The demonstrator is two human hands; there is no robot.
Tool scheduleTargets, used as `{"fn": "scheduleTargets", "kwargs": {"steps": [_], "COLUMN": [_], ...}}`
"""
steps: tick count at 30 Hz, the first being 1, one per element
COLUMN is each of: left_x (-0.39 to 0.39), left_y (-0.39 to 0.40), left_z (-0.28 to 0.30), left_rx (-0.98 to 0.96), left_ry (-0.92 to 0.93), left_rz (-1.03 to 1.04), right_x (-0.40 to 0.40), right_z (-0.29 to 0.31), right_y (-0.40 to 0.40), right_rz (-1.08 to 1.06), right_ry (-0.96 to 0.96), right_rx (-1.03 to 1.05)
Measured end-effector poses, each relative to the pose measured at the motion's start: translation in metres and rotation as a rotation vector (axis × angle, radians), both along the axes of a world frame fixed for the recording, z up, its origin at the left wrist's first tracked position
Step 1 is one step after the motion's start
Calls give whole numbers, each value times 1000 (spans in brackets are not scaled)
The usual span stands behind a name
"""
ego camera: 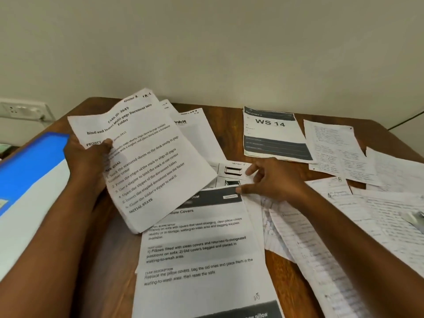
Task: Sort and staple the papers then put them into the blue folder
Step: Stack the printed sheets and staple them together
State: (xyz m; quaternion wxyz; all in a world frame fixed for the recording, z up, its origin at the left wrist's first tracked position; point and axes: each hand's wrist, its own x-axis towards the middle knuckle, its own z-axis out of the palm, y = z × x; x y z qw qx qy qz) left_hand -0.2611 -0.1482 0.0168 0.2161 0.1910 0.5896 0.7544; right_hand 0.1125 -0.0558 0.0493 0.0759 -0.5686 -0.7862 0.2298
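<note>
My left hand (88, 158) grips a small stack of printed sheets (146, 161), thumb on top, lifted and tilted above the desk. Its top page reads "Bind and Insert Multi-page Document into Folder". My right hand (273, 177) reaches over the desk's middle and pinches the corner of a sheet with box drawings (231, 172). A "Pillow Covers" page (202, 251) lies in front of me. The blue folder (29, 171) lies at the left edge, partly under my left arm. I see no stapler for certain; a blurred metallic object (416, 218) sits at the right edge.
A "WS 14" sheet (274, 134) lies at the back of the wooden desk (107, 244). Handwritten pages (335, 152) spread over the right side, overlapping each other. A wall socket (21, 110) is at the far left. The wall stands right behind the desk.
</note>
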Motion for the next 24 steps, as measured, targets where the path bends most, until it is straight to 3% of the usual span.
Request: {"fn": "scheduleTargets", "kwargs": {"steps": [7, 13, 19, 24], "left_x": [2, 6, 4, 1], "left_y": [2, 4, 5, 6], "left_z": [4, 6, 4, 0], "left_rx": [46, 51, 63, 67], "left_ry": [4, -8, -3, 4], "left_rz": [130, 116, 89, 70], "right_x": [-10, -15, -6, 7], "right_z": [-9, -9, -9, 2], "right_y": [-9, -3, 16, 14], "right_rz": [9, 54, -17, 78], "right_ry": [130, 141, 322, 380], "right_rx": [-40, -75, -135, -327]}}
